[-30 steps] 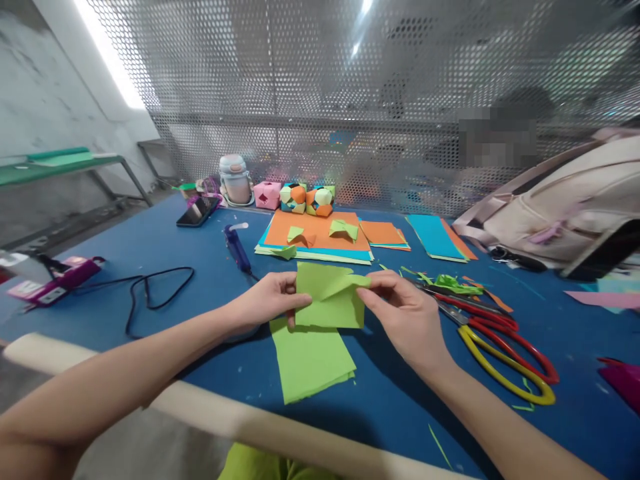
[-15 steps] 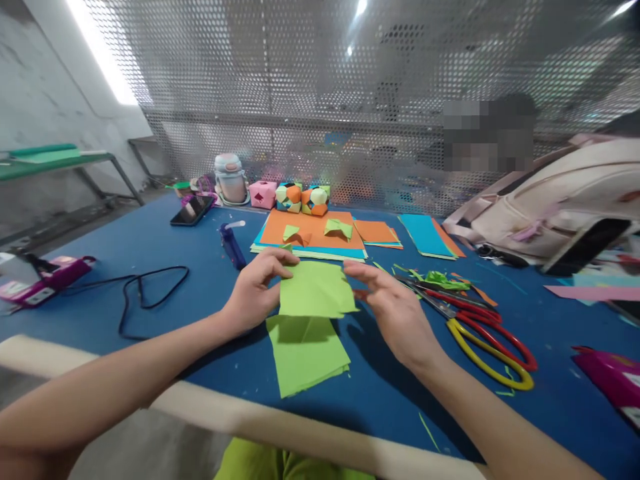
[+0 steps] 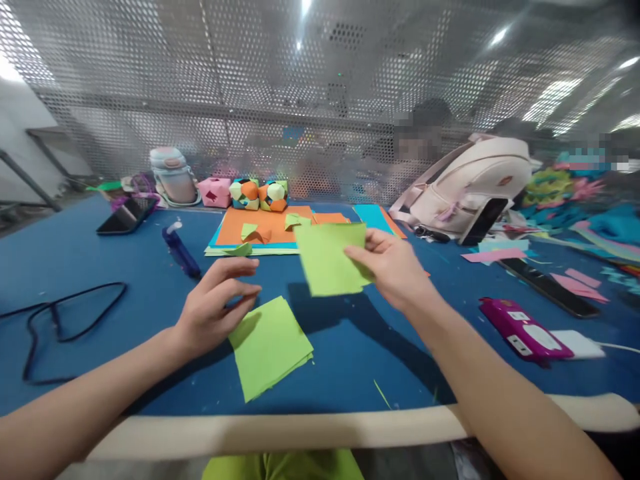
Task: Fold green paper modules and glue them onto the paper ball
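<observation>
My right hand (image 3: 393,267) pinches a green paper square (image 3: 330,259) by its right edge and holds it up above the blue table (image 3: 350,347). My left hand (image 3: 215,308) hovers empty with its fingers loosely curved and apart, just left of a small stack of green paper sheets (image 3: 270,345) lying on the table. A little air separates the left fingertips from the lifted sheet.
Behind lie orange and blue paper sheets (image 3: 260,230) with small folded green pieces, paper cubes (image 3: 257,195), a bottle (image 3: 173,177), a phone (image 3: 125,217), a blue glue gun (image 3: 181,252) and a black cable (image 3: 55,320). At right sit a pale backpack (image 3: 475,183) and a pink device (image 3: 523,330).
The left hand has let go of the green sheet; the right hand has lifted it up and to the right. The view has swung right, so the scissors are hidden behind my right arm.
</observation>
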`<action>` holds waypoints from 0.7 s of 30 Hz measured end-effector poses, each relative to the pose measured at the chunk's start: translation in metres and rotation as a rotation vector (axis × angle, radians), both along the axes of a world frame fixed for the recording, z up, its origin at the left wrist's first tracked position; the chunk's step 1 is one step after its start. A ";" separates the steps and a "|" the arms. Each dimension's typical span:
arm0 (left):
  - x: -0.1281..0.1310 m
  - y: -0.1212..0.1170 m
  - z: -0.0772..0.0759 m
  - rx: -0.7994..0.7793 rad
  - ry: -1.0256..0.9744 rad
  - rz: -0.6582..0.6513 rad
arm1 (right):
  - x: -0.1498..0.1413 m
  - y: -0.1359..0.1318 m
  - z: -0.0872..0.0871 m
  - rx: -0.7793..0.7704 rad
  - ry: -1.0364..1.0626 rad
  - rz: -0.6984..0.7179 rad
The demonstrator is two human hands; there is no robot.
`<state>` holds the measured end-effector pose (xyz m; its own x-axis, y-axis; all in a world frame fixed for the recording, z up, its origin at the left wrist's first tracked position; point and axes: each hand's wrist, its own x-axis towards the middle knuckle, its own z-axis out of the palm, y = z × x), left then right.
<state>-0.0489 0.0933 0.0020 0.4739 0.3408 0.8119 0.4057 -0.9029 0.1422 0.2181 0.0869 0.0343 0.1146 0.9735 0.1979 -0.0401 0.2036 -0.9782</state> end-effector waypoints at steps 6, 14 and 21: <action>0.000 0.001 0.000 -0.085 0.093 -0.003 | 0.099 0.030 -0.008 -0.260 -0.550 -0.088; 0.000 0.000 -0.008 -0.169 0.173 0.011 | 0.151 0.043 -0.014 -0.361 -0.913 -0.013; 0.002 -0.001 -0.008 -0.242 0.247 0.066 | 0.156 0.058 -0.029 -0.338 -1.052 -0.118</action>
<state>-0.0467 0.0925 -0.0061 0.6168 0.5458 0.5672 0.5107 -0.8258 0.2393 0.3745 0.1451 0.0053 0.1407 0.9898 -0.0224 0.8447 -0.1318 -0.5188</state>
